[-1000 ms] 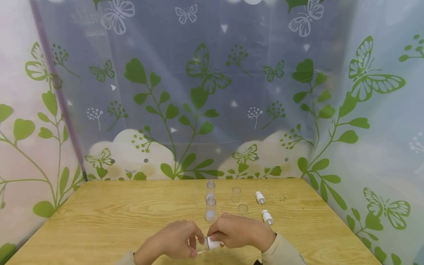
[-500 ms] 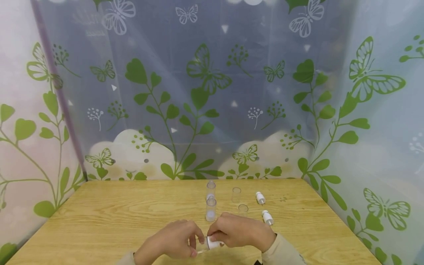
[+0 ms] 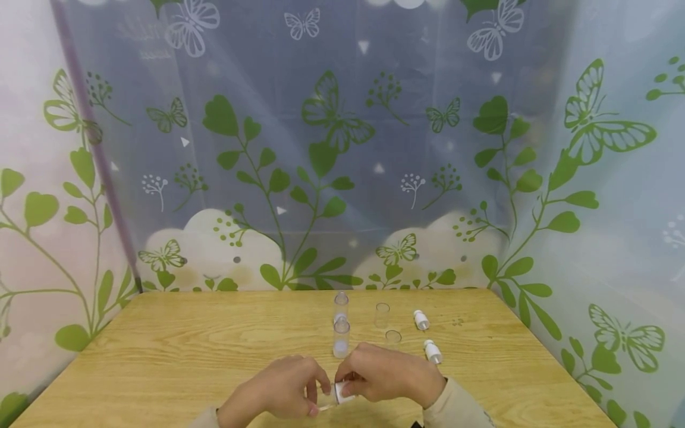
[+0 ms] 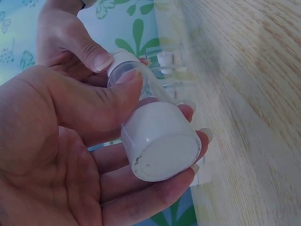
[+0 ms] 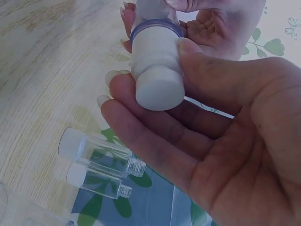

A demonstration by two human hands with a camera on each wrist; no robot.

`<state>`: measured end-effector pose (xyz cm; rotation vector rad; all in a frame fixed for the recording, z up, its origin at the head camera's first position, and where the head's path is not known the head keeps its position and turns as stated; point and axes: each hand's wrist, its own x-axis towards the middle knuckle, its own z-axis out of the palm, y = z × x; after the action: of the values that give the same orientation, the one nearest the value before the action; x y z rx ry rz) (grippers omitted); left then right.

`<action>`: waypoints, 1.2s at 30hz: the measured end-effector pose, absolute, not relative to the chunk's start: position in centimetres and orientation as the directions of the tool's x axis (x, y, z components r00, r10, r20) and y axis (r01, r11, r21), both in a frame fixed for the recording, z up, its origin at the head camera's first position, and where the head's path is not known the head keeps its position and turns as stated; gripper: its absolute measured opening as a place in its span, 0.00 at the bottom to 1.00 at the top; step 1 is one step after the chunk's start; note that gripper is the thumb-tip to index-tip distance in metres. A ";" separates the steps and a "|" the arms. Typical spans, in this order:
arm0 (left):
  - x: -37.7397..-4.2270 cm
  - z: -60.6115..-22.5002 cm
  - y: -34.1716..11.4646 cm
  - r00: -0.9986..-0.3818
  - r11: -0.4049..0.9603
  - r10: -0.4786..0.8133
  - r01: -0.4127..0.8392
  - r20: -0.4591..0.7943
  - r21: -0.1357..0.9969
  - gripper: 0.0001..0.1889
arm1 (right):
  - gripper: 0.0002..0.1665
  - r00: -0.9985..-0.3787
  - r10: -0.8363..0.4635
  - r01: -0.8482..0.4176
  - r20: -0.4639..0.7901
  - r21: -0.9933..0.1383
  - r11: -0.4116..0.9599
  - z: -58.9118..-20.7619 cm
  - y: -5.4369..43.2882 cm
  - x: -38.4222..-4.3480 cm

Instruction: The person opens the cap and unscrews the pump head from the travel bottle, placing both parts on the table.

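Observation:
Low over the front of the table, my left hand (image 3: 289, 386) grips a clear bottle with a white base (image 4: 162, 141), tilted onto its side. A white pump top (image 5: 157, 56) sits at the bottle's other end, pinched between the thumb and fingers of my right hand (image 3: 390, 374). In the right wrist view, the pump top's wide collar meets the bottle's rim, and its narrower end faces the camera. My left thumb lies along the clear wall in the left wrist view. The right hand covers part of the pump top in the head view.
Beyond the hands, two clear bottles stand in line, the nearer bottle (image 3: 341, 345) and the farther bottle (image 3: 341, 304). To their right are two clear covers (image 3: 382, 315) and two white pump tops (image 3: 432, 352). A printed curtain (image 3: 342, 178) surrounds the wooden table (image 3: 187, 345).
My right thumb and fingers have shifted round the white pump top. The left hand and the bottle keep nearly the same place.

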<state>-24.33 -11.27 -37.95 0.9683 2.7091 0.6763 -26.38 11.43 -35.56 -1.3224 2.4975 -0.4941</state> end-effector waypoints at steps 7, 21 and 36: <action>-24.2 -38.0 -11.3 -0.772 0.686 0.636 0.555 -0.017 0.471 0.16 | 0.10 -0.537 -0.840 -0.750 -0.074 -0.413 0.516 -35.5 11.3 -26.4; -24.1 -37.9 -11.4 -0.769 0.678 0.639 0.557 -0.010 0.479 0.16 | 0.08 -0.510 -0.859 -0.778 -0.046 -0.401 0.483 -35.8 11.2 -26.6; -24.1 -38.0 -11.2 -0.771 0.685 0.637 0.555 -0.018 0.473 0.16 | 0.07 -0.527 -0.848 -0.770 -0.046 -0.397 0.500 -35.7 11.4 -26.5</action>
<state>-24.07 -11.23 -37.96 0.9697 2.7145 0.6732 -26.48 11.39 -35.68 -1.3791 2.5092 -0.4866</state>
